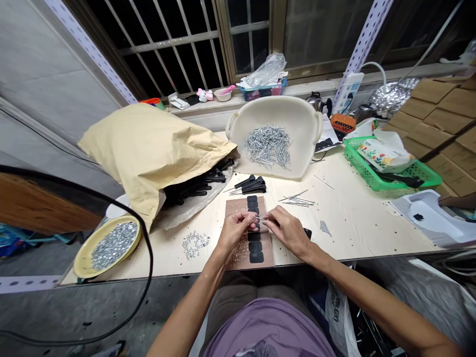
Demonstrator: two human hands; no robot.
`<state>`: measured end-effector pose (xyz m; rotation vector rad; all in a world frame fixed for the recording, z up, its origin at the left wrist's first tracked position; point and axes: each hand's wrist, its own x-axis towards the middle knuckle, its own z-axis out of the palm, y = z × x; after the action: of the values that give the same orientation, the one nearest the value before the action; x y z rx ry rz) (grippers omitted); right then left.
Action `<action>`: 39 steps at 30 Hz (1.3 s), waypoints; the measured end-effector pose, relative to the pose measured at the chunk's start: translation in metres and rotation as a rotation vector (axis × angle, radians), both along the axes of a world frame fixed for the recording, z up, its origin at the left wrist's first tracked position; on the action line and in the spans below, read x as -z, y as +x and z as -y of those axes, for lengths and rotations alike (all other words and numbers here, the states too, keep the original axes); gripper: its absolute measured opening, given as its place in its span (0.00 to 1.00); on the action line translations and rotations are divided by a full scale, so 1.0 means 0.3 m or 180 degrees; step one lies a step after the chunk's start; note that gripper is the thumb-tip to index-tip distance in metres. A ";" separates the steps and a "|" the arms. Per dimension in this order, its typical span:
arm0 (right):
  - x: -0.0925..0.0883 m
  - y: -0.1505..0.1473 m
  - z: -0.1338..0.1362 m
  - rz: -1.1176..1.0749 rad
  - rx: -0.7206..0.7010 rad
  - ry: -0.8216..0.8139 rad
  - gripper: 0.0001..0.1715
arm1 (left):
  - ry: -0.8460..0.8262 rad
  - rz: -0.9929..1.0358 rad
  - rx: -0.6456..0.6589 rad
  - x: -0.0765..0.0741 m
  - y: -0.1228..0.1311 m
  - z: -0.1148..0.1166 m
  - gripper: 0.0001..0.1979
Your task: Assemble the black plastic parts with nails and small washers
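Over a brown board (pixel 243 258) bearing a row of black rounded pads (pixel 255 246), both hands meet at the fingertips. My right hand (pixel 288 228) pinches a thin metal pin (pixel 261 218) that points to the left. Its other end reaches the fingers of my left hand (pixel 238 228), which are closed in a pinch; whatever small thing they hold is hidden. Several loose metal pins (pixel 297 200) lie right of the board. Behind it rests a bunch of black plastic pieces (pixel 251 185) with metal pins sticking out. Small shiny bits (pixel 195 244) are scattered to the left.
A cream basin (pixel 275 111) holds a heap of metal pins. At left, a yellow dish (pixel 84 255) contains shiny bits, near a large paper sack (pixel 148 139) spilling black pieces. A green basket (pixel 375 181) stands right, beside cardboard boxes (pixel 442 119). A black cable (pixel 147 277) crosses the left foreground.
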<state>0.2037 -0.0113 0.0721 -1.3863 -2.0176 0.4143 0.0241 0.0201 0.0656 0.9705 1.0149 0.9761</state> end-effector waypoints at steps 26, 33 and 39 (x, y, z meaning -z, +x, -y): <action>-0.038 -0.090 -0.016 0.0348 -0.0380 -0.0250 0.14 | -0.0003 0.0100 0.0151 0.000 -0.109 0.033 0.16; -0.029 -0.093 -0.012 0.0091 -0.0419 -0.0253 0.08 | -0.0549 0.0375 0.0300 -0.012 -0.121 0.017 0.17; -0.027 -0.092 0.007 0.0503 -0.0323 -0.0089 0.11 | -0.0673 0.0361 0.0339 -0.009 -0.128 0.010 0.18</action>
<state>0.1762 -0.0133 0.0801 -1.3751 -2.2250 0.3891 -0.0144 0.0170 0.0684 0.7774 0.9410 0.8087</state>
